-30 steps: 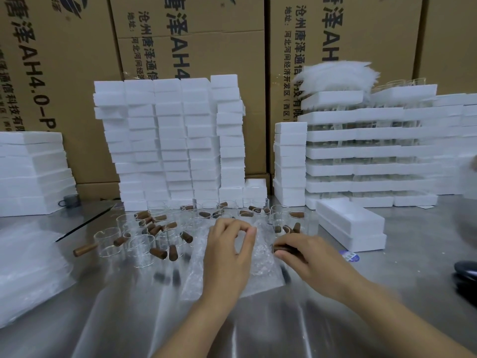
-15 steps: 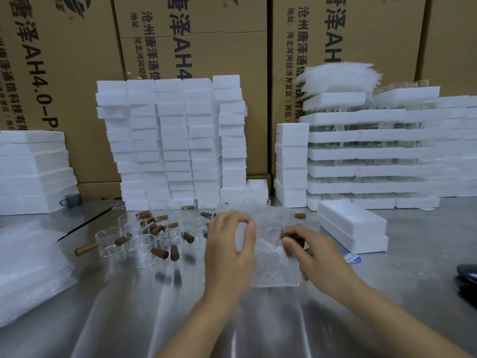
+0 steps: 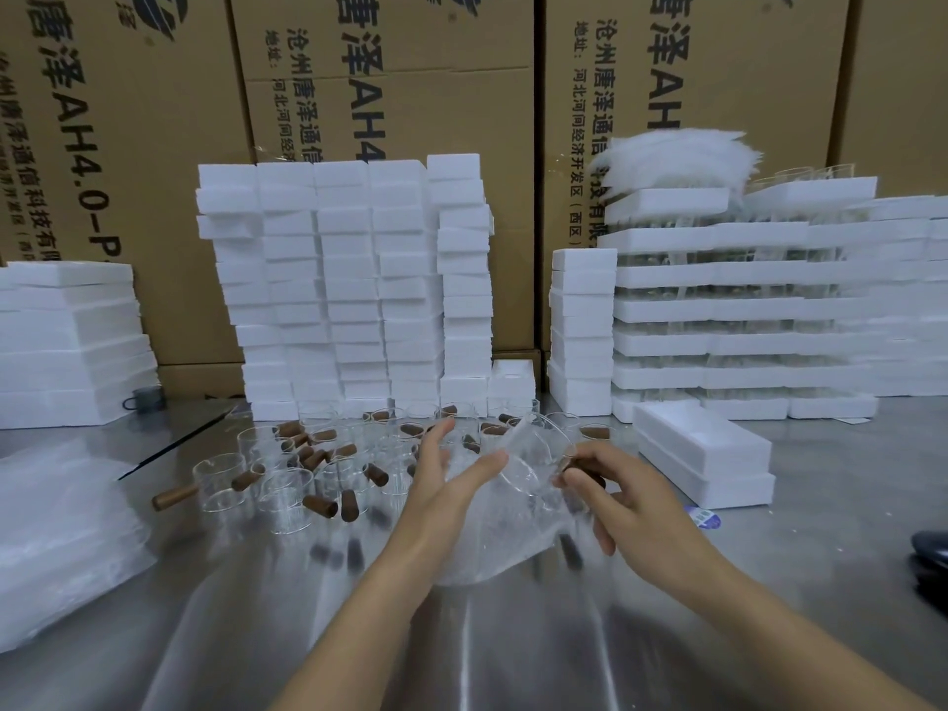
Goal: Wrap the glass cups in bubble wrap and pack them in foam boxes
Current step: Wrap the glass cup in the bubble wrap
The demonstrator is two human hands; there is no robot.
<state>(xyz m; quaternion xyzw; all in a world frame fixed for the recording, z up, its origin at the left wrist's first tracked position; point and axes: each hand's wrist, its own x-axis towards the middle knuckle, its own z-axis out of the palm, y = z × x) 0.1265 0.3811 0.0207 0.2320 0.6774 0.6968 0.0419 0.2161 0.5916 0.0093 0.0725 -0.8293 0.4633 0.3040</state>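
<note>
A glass cup with a brown wooden handle is lifted above the steel table, half inside a sheet of bubble wrap. My right hand pinches the cup's brown handle and the wrap's right side. My left hand is spread open against the wrap's left side, thumb pointing right. Several more glass cups with brown handles stand on the table behind and to the left. A shut foam box lies to the right of my hands.
Stacks of white foam boxes rise behind the cups, more at left and right. A pile of bubble wrap sheets lies at the left. Cardboard cartons form the back wall. A dark object sits at the right edge.
The cup and bubble wrap were raised off the table. My left hand opened from a curled grip on the wrap, and my right hand lifted the handle higher.
</note>
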